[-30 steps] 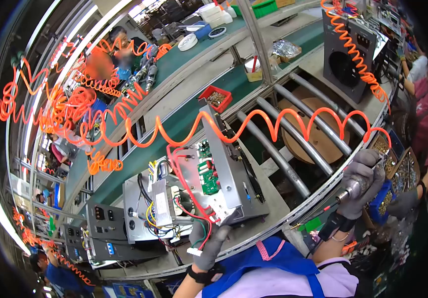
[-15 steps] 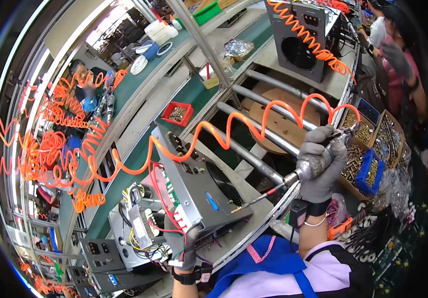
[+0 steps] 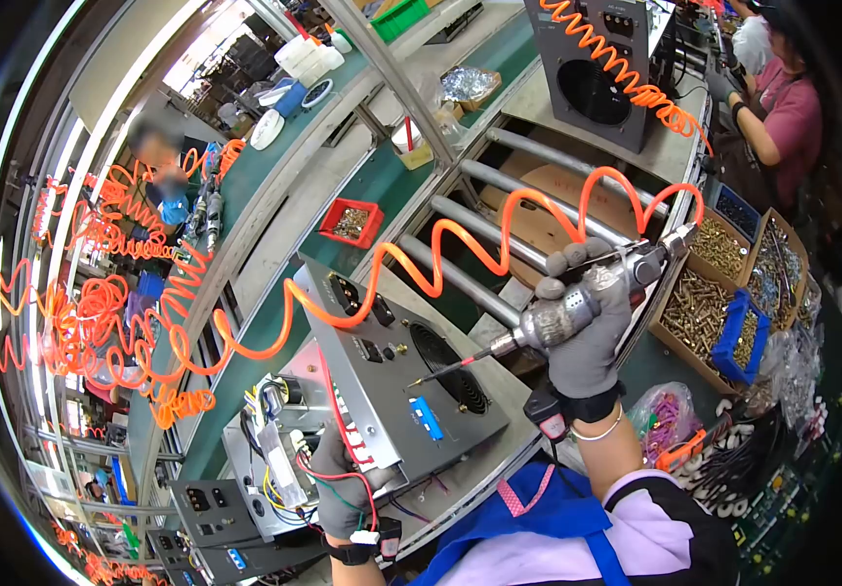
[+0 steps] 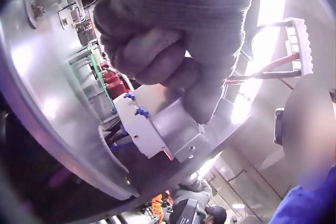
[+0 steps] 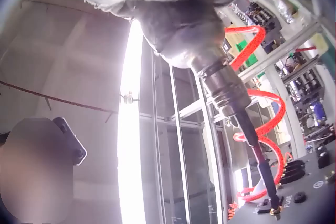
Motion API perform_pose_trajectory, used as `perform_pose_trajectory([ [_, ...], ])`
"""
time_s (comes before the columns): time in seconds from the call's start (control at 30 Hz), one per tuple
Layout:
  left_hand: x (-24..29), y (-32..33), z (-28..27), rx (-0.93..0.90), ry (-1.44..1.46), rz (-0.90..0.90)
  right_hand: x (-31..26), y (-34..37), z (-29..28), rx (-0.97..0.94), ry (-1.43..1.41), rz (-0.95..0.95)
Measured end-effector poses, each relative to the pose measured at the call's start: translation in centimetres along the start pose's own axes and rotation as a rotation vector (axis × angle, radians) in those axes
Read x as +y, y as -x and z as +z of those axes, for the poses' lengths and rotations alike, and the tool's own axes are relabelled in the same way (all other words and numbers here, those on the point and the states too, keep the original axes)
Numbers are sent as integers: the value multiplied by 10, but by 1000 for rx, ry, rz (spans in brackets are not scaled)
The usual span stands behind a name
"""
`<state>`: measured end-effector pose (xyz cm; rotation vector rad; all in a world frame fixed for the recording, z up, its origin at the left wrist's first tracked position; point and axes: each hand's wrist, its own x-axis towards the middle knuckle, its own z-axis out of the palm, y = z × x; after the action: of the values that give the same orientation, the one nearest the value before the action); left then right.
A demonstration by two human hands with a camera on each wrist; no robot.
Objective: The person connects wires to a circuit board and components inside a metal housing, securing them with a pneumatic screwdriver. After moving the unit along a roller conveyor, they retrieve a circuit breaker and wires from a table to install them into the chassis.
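My gloved right hand grips an air screwdriver, its long bit pointing left at a grey metal panel with sockets, a round fan opening and a blue label. In the right wrist view, a small brass-coloured screw sits at the bit's tip, right at the panel face near the "FUSE" marking. My gloved left hand holds the panel's lower left end, where the left wrist view shows curled fingers at a metal bracket. Red and green wires with a white connector hang over that hand.
An orange coiled hose stretches across to the screwdriver. Cardboard boxes of screws and a blue tray lie at right. A red bin stands behind the panel, metal rollers beside it. Another speaker panel stands farther back.
My right hand has brought the screwdriver left from beside the screw boxes, its tip now at the panel's face. The panel has turned to show more of its front, with my left hand still on it.
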<state>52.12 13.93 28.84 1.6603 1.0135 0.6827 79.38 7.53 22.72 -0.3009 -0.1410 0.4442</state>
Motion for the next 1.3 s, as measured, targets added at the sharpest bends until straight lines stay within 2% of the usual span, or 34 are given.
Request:
perform_pose_trajectory([
  [0.13,-5,2,-3,-11,10,-33,11,2,3,27,-48,56],
  [0.37,-3,3,0,7,74,-44,18,-7,7,-6,63,124],
  [0.4,-5,4,0,11,80,-47,23,-8,8,50,77,97],
  [0.5,-14,6,0,20,106,-45,27,-10,1,11,-6,177],
  [0.57,-16,6,-1,12,130,-40,29,-11,4,60,44,178],
  [0.63,-20,5,-2,-9,146,-12,29,-11,8,68,130,177],
  [0.77,-17,8,2,3,189,-1,34,-16,3,52,123,182],
  [0.8,-20,10,2,23,108,0,32,-15,3,17,133,187],
  [0.9,-3,25,12,22,218,100,24,-17,3,-28,140,154],
  [0.97,-7,46,-3,-36,276,-209,11,-12,8,-46,255,103],
  [1.0,-18,63,-11,-80,520,-203,5,-14,5,-36,207,55],
  [1.07,-24,82,-16,-114,579,-339,-15,-4,13,-16,204,-8],
  [1.1,-25,88,-16,-156,582,-420,-22,-6,-1,-50,228,-44],
  [1.13,-24,90,-10,-157,629,-497,-30,2,-3,-64,152,-34],
  [1.2,-29,91,3,-250,720,-529,-57,39,16,-29,104,11],
  [1.3,-48,85,30,-366,699,-501,-74,77,13,-100,160,-58],
])
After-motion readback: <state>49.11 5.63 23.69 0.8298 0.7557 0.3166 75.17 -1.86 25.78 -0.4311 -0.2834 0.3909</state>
